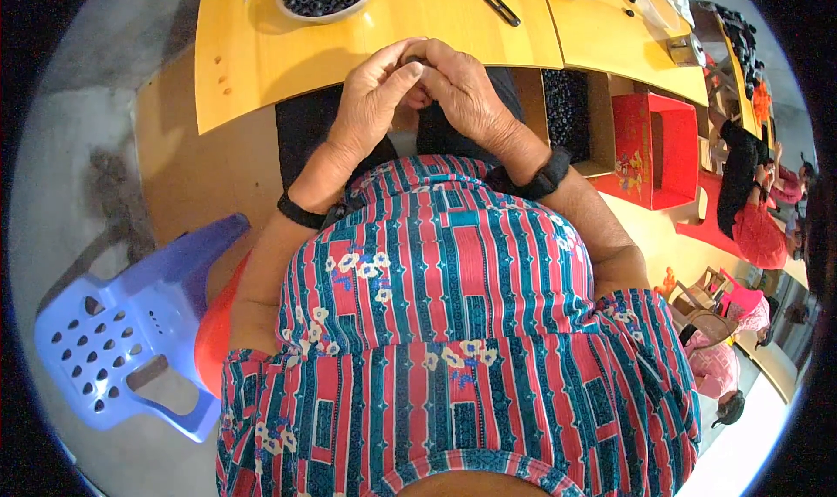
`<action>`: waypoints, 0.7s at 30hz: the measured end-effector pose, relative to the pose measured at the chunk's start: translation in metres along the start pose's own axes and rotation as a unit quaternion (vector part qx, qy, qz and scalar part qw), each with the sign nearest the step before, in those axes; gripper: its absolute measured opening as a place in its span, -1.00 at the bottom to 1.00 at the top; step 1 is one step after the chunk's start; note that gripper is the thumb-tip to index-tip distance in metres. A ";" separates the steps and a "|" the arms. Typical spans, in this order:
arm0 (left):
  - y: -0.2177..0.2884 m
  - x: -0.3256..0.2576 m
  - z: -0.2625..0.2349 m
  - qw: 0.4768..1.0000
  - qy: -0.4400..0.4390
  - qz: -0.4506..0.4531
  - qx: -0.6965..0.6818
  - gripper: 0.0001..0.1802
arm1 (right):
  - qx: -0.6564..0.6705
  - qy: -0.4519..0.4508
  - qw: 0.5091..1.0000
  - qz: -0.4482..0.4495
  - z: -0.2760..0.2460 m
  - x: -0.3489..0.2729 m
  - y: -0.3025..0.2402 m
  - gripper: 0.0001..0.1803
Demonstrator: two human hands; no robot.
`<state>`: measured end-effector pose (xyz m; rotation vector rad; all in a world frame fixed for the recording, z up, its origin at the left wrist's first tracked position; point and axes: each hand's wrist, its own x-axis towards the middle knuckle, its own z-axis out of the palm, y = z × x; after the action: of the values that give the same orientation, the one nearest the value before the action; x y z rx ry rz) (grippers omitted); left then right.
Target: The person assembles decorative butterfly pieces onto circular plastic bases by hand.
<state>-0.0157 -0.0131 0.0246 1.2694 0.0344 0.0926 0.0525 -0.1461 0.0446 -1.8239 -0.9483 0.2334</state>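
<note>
Red-teal striped top [453, 323], small white flowers; black wristbands [301, 211], right one possibly watch.

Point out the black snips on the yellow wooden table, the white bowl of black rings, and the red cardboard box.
black snips [494, 2], head view, on the closed blades.
white bowl of black rings [301, 13], head view, on its near rim.
red cardboard box [634, 153], head view, on its left outer wall.
</note>
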 end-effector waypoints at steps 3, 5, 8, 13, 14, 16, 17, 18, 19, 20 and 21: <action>-0.007 -0.001 0.002 1.000 0.012 0.000 -0.025 -0.60 | -0.007 0.010 1.000 -0.001 0.002 -0.003 -0.002 -0.80; -0.009 -0.002 0.003 1.000 0.014 0.007 -0.020 -0.61 | 0.015 0.004 1.000 0.026 0.004 -0.004 -0.002 -0.80; -0.007 -0.003 0.008 0.999 0.033 0.020 0.002 -0.62 | 0.024 0.002 0.999 0.042 0.005 -0.005 0.001 -0.80; -0.010 -0.003 0.010 0.997 0.066 0.024 0.030 -0.65 | 0.033 0.019 0.998 0.059 0.008 -0.006 0.001 -0.80; -0.012 -0.002 0.009 0.996 0.076 0.024 0.040 -0.66 | 0.032 0.017 0.997 0.061 0.007 -0.005 -0.001 -0.80; -0.009 -0.001 0.008 0.995 0.085 0.025 0.049 -0.66 | 0.062 0.009 0.993 0.102 0.006 -0.001 -0.002 -0.80; -0.008 -0.001 0.008 0.997 0.075 0.002 0.030 -0.67 | 0.061 0.009 0.993 0.101 0.005 0.000 0.000 -0.80; -0.005 -0.001 0.007 0.998 0.063 -0.019 0.011 -0.67 | 0.236 -0.019 0.956 0.174 0.002 -0.001 0.005 -0.78; -0.004 -0.001 0.006 0.998 0.062 -0.018 0.011 -0.67 | 0.402 -0.046 0.882 0.240 -0.001 -0.001 0.009 -0.76; -0.003 -0.001 0.003 0.999 0.053 -0.005 -0.008 -0.68 | 0.472 -0.064 0.847 0.234 -0.002 0.001 0.013 -0.71; -0.003 -0.002 0.001 0.999 0.046 0.007 -0.026 -0.68 | 0.472 -0.064 0.848 0.234 -0.003 0.000 0.011 -0.71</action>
<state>-0.0171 -0.0150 0.0217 1.2124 0.1007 0.1627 0.0596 -0.1496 0.0369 -1.0677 -0.3142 0.9557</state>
